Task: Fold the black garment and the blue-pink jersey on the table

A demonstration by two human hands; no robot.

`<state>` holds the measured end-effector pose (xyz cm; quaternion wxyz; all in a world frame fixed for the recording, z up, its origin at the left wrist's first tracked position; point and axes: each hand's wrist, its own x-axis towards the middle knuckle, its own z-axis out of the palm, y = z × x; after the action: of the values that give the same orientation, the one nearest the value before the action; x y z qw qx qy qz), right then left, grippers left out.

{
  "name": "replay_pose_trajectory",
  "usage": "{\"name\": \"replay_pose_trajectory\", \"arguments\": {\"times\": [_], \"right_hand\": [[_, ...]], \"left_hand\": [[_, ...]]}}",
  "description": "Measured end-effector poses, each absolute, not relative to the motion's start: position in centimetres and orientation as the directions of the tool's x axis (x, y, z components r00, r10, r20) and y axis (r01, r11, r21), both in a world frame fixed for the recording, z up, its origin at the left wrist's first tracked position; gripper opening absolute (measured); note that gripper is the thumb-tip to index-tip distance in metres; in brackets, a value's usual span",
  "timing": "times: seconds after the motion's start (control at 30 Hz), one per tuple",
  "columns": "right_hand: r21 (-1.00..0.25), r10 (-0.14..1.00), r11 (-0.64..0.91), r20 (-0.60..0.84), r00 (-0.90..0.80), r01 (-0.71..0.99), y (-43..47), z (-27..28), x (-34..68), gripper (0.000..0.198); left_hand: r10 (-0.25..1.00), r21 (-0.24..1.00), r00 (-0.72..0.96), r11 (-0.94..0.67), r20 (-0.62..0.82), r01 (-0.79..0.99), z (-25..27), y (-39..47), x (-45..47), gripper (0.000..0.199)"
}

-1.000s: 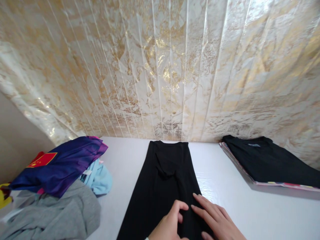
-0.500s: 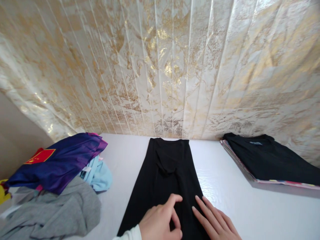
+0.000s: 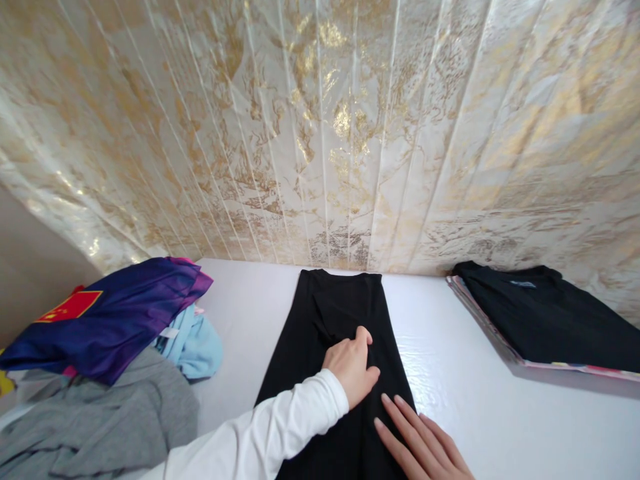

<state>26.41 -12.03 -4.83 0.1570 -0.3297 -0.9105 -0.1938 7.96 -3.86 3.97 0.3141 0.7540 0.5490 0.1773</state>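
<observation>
A pair of what look like black trousers (image 3: pixel 290 353) lies lengthwise on the white table, waist edge at the far side, with a loose fold of cloth near its upper middle. My left hand (image 3: pixel 350 367), in a white sleeve, rests on the black cloth just below that fold. Its index finger reaches forward and bends down, the thumb stands apart, and the other fingertips are hidden. Lower and to the right, my right hand (image 3: pixel 420 440) lies flat with its fingers stretched over the trousers' right edge.
To the left is a loose heap with a purple-and-navy garment (image 3: pixel 125 313), a light blue garment (image 3: pixel 193 347) and grey cloth (image 3: pixel 110 420). A folded black T-shirt (image 3: pixel 545 327) tops a stack at the right on the white table (image 3: pixel 465 413). A gold-patterned curtain (image 3: pixel 320 133) hangs behind.
My left hand has moved forward along the trousers to just below the loose fold, bringing its sleeve into view. My right hand has stayed nearly in place.
</observation>
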Motion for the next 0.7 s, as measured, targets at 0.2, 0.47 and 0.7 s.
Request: {"name": "replay_pose_trajectory", "arguments": {"times": [0.2,0.47,0.7], "right_hand": [[0.17,0.593,0.703,0.396,-0.701,0.69,-12.1,-5.2,26.5,0.073],[0.302,0.537,0.672,0.431,-0.725,0.677,-12.5,-4.8,26.1,0.063],[0.119,0.615,0.713,0.369,-0.697,0.691,-13.6,-2.3,26.1,0.08]], "left_hand": [[0.936,0.849,0.324,-0.059,-0.135,0.525,2.8,-4.1,8.0,0.031],[0.886,0.828,0.432,-0.108,-0.171,0.551,3.7,-9.1,5.5,0.068],[0.794,0.832,0.569,-0.158,-0.213,0.532,4.8,-11.8,4.0,0.084]]}}
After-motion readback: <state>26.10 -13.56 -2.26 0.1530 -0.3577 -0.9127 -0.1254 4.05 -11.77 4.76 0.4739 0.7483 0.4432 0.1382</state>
